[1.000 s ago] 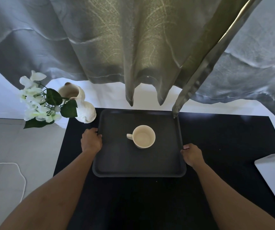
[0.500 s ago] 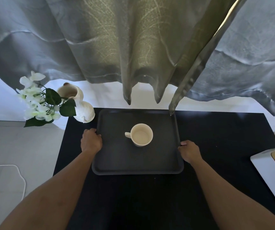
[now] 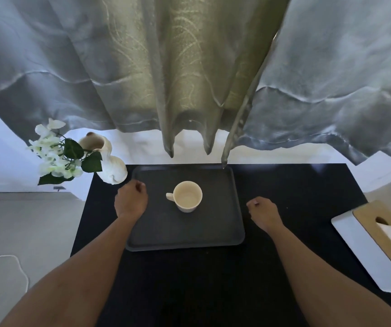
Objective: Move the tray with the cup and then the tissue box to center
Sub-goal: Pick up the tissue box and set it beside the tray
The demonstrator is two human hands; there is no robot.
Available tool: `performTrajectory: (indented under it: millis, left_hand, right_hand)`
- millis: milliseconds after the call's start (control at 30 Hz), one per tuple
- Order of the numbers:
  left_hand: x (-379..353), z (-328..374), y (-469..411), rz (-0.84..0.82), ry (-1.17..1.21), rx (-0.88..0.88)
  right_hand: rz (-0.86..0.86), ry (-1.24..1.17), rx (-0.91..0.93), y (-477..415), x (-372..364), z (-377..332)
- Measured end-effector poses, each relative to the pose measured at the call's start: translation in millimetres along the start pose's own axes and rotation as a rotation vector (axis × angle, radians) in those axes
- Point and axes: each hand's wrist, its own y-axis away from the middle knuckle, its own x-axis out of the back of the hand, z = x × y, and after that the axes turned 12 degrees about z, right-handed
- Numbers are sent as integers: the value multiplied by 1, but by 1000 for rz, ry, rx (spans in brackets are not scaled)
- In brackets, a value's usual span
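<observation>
Dark tray bears one cup (one tissue box aside); two loosely curled hands hold nothing.

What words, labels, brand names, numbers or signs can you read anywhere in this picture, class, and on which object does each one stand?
None can be read.
The cup, the tray, the tissue box, the vase and the curtain show no lettering; the curtain bears only a swirling woven pattern.
</observation>
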Motion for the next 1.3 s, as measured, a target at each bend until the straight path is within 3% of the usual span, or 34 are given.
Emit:
performTrajectory:
  millis: [467,833,1033,1167,1300]
  left_hand:
    - [5,110,99,17,60,-222]
    - [-51,198,206,-191,113,-411]
    - [-81,245,250,-268,122,-486]
    - [-99,265,274,-326,107,-510]
    - [-121,284,291,-394,77,-522]
  right_hand:
    - [18,-33,205,17,109,52]
    - [198,-15,97,16,204,136]
    - [273,63,162,19,245,192]
    - [267,99,121,25,261,231]
    - [385,100,31,25,256,259]
